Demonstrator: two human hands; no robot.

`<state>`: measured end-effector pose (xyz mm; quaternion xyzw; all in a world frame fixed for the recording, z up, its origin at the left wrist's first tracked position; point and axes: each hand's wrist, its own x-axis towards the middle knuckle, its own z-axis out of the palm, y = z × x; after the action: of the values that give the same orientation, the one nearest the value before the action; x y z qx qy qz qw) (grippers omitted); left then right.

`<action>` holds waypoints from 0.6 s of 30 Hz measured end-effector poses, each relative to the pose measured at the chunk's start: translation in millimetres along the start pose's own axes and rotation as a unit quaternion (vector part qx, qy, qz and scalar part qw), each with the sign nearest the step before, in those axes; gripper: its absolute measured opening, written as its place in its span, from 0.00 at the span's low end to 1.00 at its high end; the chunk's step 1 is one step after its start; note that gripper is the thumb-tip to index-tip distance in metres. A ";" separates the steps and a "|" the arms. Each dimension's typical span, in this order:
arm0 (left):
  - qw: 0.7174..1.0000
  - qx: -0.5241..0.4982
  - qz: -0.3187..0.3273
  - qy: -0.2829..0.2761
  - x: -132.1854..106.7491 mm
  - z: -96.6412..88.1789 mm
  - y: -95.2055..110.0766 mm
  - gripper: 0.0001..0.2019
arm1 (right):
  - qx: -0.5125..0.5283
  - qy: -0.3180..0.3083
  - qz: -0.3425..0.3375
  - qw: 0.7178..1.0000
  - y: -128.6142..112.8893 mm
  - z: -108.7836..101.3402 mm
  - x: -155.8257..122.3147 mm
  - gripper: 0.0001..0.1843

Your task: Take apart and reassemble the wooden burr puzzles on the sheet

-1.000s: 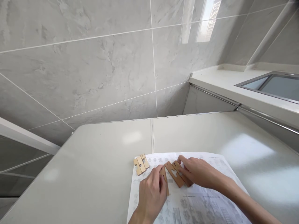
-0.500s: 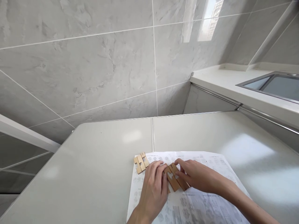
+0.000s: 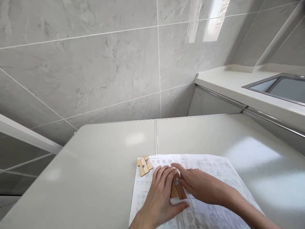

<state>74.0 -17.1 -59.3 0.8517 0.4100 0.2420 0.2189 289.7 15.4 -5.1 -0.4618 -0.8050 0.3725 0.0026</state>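
Brown notched wooden puzzle pieces (image 3: pixel 178 190) lie bunched together on a printed instruction sheet (image 3: pixel 209 168). My left hand (image 3: pixel 160 198) curls round them from the left, thumb under their near end and fingers over the top. My right hand (image 3: pixel 200 186) presses against them from the right, its fingers laid over the same pieces. Most of the pieces are hidden under the fingers. A lighter, small group of joined wooden pieces (image 3: pixel 144 165) sits apart at the sheet's far left corner.
The sheet lies on a pale grey table (image 3: pixel 100 165) set against a grey tiled wall (image 3: pixel 95 70). At the right runs a higher white counter (image 3: pixel 238 86) with a steel sink (image 3: pixel 278 87). A white rail (image 3: pixel 28 136) slants at the left.
Both hands have closed in on the brown pieces and pushed them together; the pieces, spread out a second ago, are now gathered and mostly covered. The light pieces have not moved.
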 end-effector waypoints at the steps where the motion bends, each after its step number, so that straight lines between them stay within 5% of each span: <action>1: 1.000 -0.001 0.004 0.001 0.0 -0.3 0.2 0.50 | 0.003 0.003 -0.003 1.000 0.4 1.7 0.1 0.24; 12: 0.999 -0.033 0.009 -0.018 5.8 -20.5 10.5 0.38 | 0.008 -0.007 -0.040 0.999 -11.5 13.3 4.1 0.30; 18: 0.993 -0.038 0.055 0.101 6.1 -42.0 -4.3 0.23 | 0.030 -0.025 -0.051 0.998 -19.8 15.8 6.5 0.38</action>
<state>50.0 -2.5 -27.3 0.8352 0.3732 0.3536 0.1953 265.8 4.9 -6.8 -0.4105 -0.8157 0.4072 0.0152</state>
